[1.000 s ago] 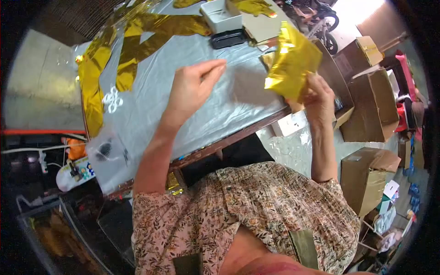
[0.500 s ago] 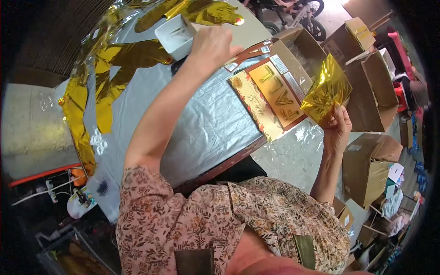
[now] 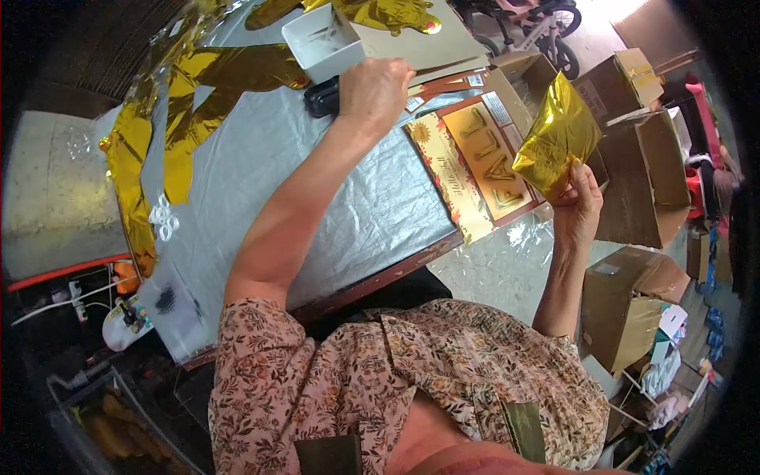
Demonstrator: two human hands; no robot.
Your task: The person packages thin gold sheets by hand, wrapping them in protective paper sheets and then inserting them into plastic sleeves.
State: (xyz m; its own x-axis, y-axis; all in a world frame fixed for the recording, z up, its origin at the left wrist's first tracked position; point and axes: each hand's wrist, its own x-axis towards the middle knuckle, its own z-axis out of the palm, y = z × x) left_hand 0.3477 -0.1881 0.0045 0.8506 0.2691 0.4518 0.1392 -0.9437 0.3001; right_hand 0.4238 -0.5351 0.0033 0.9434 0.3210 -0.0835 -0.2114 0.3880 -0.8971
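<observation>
My left hand (image 3: 374, 95) is closed beside the white open box (image 3: 342, 62), its knuckles up near the edge of a beige cardboard sheet (image 3: 443, 47); whatever its fingers hold is hidden. A black object (image 3: 322, 96) lies just left of this hand. At the right, my right hand (image 3: 582, 194) pinches the lower corner of a folded gold foil piece (image 3: 562, 131), raised beside the table. Between the hands, the printed "FALL" card package (image 3: 487, 158) lies on the silvery table cover (image 3: 356, 214). Small white slips are inside the box.
Gold foil shapes (image 3: 182, 119) spread over the table's left and far side. White rings (image 3: 164, 218) lie near its left edge. Open cardboard boxes (image 3: 641, 174) stand on the floor at the right, another carton (image 3: 633, 305) below them. Bicycles (image 3: 546, 32) are at the back.
My left hand has moved from the white box's side toward me, and its thumb no longer sticks out. More of the black object shows. My right hand still holds the gold foil.
</observation>
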